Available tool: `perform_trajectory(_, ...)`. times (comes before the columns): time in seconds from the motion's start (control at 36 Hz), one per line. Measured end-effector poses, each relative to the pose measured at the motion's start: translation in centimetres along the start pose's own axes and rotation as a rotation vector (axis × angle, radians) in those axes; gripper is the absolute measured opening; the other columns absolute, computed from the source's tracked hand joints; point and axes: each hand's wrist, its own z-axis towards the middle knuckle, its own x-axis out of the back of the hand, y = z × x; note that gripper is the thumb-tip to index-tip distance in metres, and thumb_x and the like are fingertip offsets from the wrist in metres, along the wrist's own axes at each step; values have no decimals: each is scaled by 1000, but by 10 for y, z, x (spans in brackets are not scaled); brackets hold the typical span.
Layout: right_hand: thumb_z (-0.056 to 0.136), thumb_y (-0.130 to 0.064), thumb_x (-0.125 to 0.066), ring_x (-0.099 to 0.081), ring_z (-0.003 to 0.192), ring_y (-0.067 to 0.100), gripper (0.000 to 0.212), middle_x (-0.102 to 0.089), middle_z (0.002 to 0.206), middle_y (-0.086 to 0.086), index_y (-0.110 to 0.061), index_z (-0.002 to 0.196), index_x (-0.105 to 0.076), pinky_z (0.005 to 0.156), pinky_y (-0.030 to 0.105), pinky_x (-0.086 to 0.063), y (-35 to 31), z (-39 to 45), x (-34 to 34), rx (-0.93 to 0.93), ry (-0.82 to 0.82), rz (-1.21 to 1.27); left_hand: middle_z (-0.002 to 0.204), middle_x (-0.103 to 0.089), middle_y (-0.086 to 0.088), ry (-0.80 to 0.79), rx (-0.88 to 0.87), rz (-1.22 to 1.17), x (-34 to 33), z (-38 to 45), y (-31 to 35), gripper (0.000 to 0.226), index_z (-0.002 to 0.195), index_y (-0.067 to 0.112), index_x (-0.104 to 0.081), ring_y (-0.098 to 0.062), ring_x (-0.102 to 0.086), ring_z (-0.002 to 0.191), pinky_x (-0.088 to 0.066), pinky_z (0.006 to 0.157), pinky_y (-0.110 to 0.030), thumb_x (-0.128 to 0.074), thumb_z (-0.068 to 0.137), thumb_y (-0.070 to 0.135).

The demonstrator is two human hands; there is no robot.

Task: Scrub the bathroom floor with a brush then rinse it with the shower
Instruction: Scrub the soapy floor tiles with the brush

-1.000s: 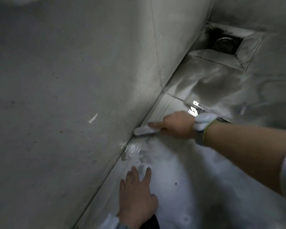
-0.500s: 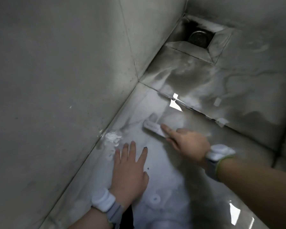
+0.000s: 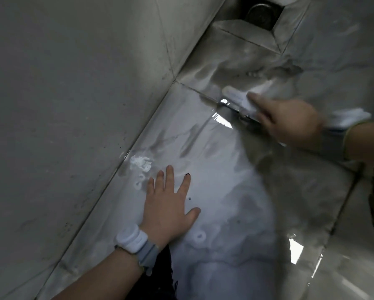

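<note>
A small white brush [image 3: 238, 98] lies against the wet grey floor tiles [image 3: 225, 169], right on a grout line. My right hand [image 3: 289, 122] grips its handle, the index finger stretched along the top; the image is blurred there. My left hand [image 3: 168, 204] rests flat on the soapy tile, fingers spread. White foam [image 3: 141, 163] sits just beyond its fingertips, near the wall. Both wrists carry white bands.
A tiled wall [image 3: 73, 105] fills the left side and meets the floor along a diagonal seam. A recessed square floor drain [image 3: 260, 14] sits at the top by the corner. A dark grout line [image 3: 341, 211] runs at the right.
The brush and my right hand moved away from the wall base, out across the tile to the grout line. My left hand stays planted; the view has shifted down and closer.
</note>
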Motion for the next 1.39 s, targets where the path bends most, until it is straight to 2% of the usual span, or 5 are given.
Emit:
perform_trajectory(0.25, 101, -56, -22, -63, 91, 31, 56, -60, 107, 1, -57, 153, -1, 69, 37, -46, -49, -61, -49, 472, -447, 60, 168, 15, -20, 23, -6, -4, -4, 0, -3, 94, 163, 35, 2, -43, 2, 155, 0, 123, -59, -37, 88, 75)
perform_trajectory(0.44, 105, -40, -45, -58, 119, 44, 52, -59, 138, 22, -36, 156, -35, 94, 46, -46, 5, 32, -23, -180, -36, 151, 168, 17, -19, -31, 2, -3, 5, 1, -1, 90, 163, 34, 4, -41, 5, 156, 2, 124, -57, -34, 91, 73)
perform_trajectory(0.61, 104, -45, -41, -65, 103, 40, 53, -68, 119, 19, -42, 156, -30, 80, 40, -51, -41, 11, -38, 194, -210, 90, 169, 12, -20, -9, 7, -18, 4, 0, -2, 89, 164, 35, -4, -42, -1, 155, -2, 124, -59, -36, 90, 72)
perform_trajectory(1.17, 103, -44, -41, -62, 106, 36, 60, -66, 118, 11, -52, 156, -12, 83, 42, -49, -122, -45, -72, -404, -153, 540, 151, -49, -4, 333, 47, -321, 18, 15, 6, 48, 122, 25, -61, -31, -42, 141, -31, 115, -53, -55, 79, 6)
perform_trajectory(1.39, 102, -43, -47, -64, 102, 33, 57, -69, 115, 7, -52, 154, -27, 79, 38, -49, -55, -199, -77, -820, 38, 661, 155, -44, -11, 304, -158, -179, 64, 80, 25, 61, 141, 15, -50, -33, -40, 141, -35, 114, -52, -52, 82, 26)
